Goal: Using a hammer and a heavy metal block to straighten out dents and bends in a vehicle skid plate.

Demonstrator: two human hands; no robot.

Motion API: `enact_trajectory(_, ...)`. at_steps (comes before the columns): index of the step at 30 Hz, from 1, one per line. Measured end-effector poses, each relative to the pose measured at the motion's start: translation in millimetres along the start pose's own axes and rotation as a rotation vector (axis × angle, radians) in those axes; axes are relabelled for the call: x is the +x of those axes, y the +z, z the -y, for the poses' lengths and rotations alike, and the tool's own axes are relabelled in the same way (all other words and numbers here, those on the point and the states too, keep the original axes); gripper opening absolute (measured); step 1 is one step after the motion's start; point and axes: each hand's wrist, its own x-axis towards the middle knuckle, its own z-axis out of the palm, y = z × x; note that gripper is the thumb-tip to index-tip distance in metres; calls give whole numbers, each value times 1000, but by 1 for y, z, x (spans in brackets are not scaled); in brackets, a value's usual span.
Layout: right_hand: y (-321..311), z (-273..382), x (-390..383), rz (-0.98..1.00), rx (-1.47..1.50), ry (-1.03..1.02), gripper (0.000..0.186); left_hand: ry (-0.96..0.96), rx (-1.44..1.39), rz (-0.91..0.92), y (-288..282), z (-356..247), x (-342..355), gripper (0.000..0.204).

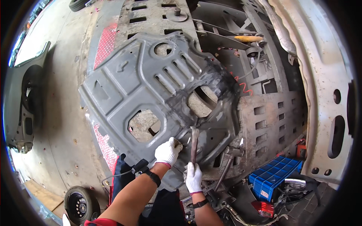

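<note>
On the slotted metal platform (152, 22), had the grey panel (151, 96) lying broad side up at a slant, with the near end close to the body. Held the hammer (194, 145) in the right hand (194, 180), with fingers clamped around the lower handle and the head over the panel, at the near edge of the scuffed dark patch (222, 84). Could not tell contact with the metal from a slight gap. Rested the left hand (167, 152) on the panel's near part, just beside the hammer, with fingers curled in; could not tell a small thing pinched there from bare metal.

For good hammer work here, seemed to call for short, controlled swings, landing flat rather than on an edge, so as not to nick the sheet. Looked safer over spots backed by solid platform than over gaps or across raised ribs, for fear of bending the sheet. Called for left fingers well clear of the striking path, pressing only hard enough to stop bounce. Deserved a check of the surface after every few taps. Warranted care, too, around the second hammer (234, 151) by the panel's near right side, with its handle slanting back toward the body, likely to catch a wide swing.
</note>
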Motion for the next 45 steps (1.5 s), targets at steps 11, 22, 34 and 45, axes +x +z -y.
enact_trajectory(11,-20,-30,2,-14,176,34,38,-42,-59,29,3,0,-8,34)
enact_trajectory(22,-4,-7,-5,28,282,29,48,-103,-359,172,-10,6,3,24)
enact_trajectory(34,-240,-43,43,-615,-373,-339,40,-428,-919,-165,-99,194,-115,33)
enact_trajectory(45,-268,-71,63,-837,-808,-392,41,-604,-1215,-143,5,200,-159,37)
